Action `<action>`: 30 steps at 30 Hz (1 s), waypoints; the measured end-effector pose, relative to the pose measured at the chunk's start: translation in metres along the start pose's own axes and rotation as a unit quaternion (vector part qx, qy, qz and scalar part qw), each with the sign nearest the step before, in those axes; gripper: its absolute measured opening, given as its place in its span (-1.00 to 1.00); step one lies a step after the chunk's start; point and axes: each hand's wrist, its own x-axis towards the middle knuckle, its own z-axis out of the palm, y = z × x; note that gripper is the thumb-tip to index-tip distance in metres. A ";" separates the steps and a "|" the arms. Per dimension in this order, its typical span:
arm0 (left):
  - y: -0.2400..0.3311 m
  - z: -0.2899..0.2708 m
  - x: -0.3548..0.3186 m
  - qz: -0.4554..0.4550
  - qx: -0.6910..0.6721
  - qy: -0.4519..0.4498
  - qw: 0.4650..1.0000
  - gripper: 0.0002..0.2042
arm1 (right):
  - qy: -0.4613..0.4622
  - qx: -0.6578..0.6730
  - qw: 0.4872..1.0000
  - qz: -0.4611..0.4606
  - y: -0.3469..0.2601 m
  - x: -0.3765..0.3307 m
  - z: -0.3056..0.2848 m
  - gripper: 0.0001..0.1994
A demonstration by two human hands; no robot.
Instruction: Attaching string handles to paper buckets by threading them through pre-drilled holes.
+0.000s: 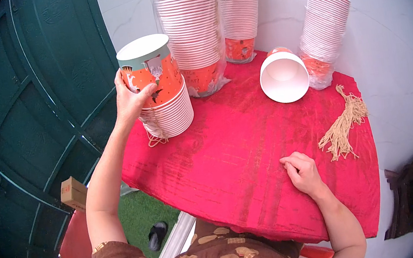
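The left hand (129, 98) is curled around the side of a stack of orange paper cups (160, 91) tilted at 10 o'clock on the red bench (232, 167), thumb across the printed wall and fingers behind it. A loop of string (156, 140) lies under the stack's lower edge. The right hand (302, 171) rests at 4 o'clock on the bench, fingers loosely bent, holding nothing. At 2 o'clock a single cup (283, 77) lies on its side, white inside facing the camera. A bundle of tan strings (344, 124) lies at 3 o'clock. 3 wrapped cup stacks (193, 26) stand along the wall from 12 to 2 o'clock.
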 end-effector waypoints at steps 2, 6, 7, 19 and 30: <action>-0.004 0.001 -0.001 0.005 -0.004 0.001 1.000 0.13 | 0.000 0.001 1.000 -0.001 0.000 0.000 0.000 -0.90; -0.020 0.002 0.000 0.066 0.040 0.022 0.997 0.07 | -0.001 0.006 1.000 0.002 0.001 0.000 0.001 -0.90; -0.023 0.002 0.000 0.066 0.041 0.021 0.997 0.07 | -0.002 0.006 1.000 0.002 0.001 0.000 0.001 -0.90; -0.045 0.011 0.001 0.085 0.027 0.045 0.995 0.03 | 0.017 -0.003 0.999 -0.028 0.005 -0.003 0.001 -0.90; -0.002 0.013 -0.026 0.073 0.294 0.119 0.945 -0.19 | 0.028 -0.012 0.998 -0.050 0.013 -0.007 0.006 -0.91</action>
